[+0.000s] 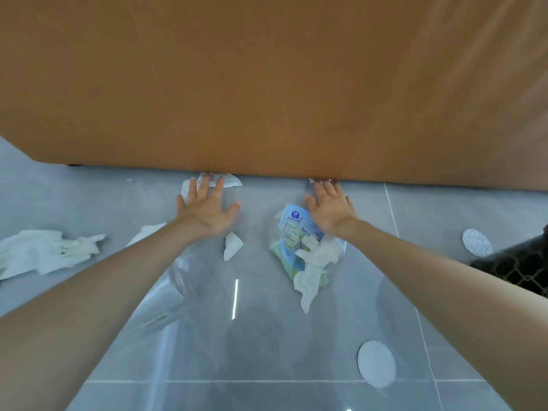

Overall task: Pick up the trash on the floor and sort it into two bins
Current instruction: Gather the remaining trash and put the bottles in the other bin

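Left hand (pixel 207 210) is reaching open and empty, fingertips over paper scrap (pixel 232 181) at orange furniture (pixel 267 84) edge, likely to drag it out; right hand (pixel 329 213), also spread empty, is hovering over tissue-stuffed wrapper (pixel 292 232).

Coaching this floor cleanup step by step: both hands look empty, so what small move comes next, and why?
Probably close the left hand on the white paper scrap at the base of the brown furniture: its straight fingers lie over that scrap, holding nothing. The right hand, open, is partly over the plastic packet, which could follow. No bin is in view.
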The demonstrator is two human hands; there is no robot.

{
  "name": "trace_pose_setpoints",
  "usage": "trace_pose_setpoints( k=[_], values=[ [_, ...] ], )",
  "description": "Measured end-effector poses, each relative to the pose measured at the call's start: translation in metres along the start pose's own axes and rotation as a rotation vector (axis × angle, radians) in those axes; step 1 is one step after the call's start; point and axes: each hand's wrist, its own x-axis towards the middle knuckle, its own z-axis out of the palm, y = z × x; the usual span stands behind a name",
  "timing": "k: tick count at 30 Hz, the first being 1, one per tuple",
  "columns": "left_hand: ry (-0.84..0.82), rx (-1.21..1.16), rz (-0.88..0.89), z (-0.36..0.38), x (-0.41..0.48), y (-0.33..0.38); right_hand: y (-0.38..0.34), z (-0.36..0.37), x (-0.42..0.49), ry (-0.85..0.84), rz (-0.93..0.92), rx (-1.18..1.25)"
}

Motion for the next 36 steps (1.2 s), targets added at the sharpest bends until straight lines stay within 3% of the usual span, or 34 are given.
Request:
trace_pose_setpoints(
  k=[7, 15, 20, 26, 30, 36],
  values=[
    [0.052, -0.047, 0.001, 0.013, 0.003, -0.007, -0.003, 0.007, 0.009, 0.128, -0.075, 0.024],
    [0.260, -0.172, 0.092, 0.037, -0.041, -0.005, -0.024, 0.016, -0.035, 0.032, -0.171, 0.185],
    [0.139, -0.218, 0.112, 0.054, -0.077, -0.001, -0.027, 0.035, -0.077, -0.079, -0.260, 0.076],
    [-0.087, -0.294, 0.234, 0.070, -0.116, -0.004, -0.018, 0.043, -0.115, -0.065, -0.265, 0.089],
    [-0.030, -0.354, 0.218, 0.070, -0.131, -0.010, -0.014, 0.034, -0.129, -0.115, -0.254, 0.108],
    [0.002, -0.341, 0.201, 0.073, -0.140, -0.009, -0.010, 0.032, -0.150, -0.361, -0.271, -0.029]
  ],
)
